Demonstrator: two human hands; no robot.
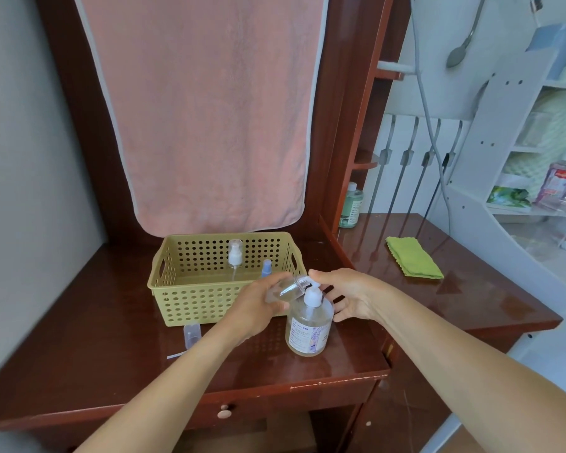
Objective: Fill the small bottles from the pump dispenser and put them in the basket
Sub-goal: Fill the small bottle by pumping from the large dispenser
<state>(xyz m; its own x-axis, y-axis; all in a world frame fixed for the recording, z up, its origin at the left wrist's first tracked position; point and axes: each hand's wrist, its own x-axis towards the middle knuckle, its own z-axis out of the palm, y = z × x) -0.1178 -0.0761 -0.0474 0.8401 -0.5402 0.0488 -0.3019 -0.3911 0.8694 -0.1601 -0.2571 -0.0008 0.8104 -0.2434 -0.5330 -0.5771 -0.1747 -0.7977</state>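
Small bottle (286,287) lies tilted in your left hand's (258,305) grip, long axis slanting up toward the nozzle of the pump dispenser (309,325), which stands on the bench beside the basket (177,302); your right hand (347,297), fingers loosely spread, rests on the pump head, placed to press.

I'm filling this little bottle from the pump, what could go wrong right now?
The small bottle is held tilted in the left hand, so liquid from the pump dispenser may miss its narrow mouth and spill on the table. With the right hand only at its top, the dispenser might tip. The loose cap beside the left forearm could get knocked off.
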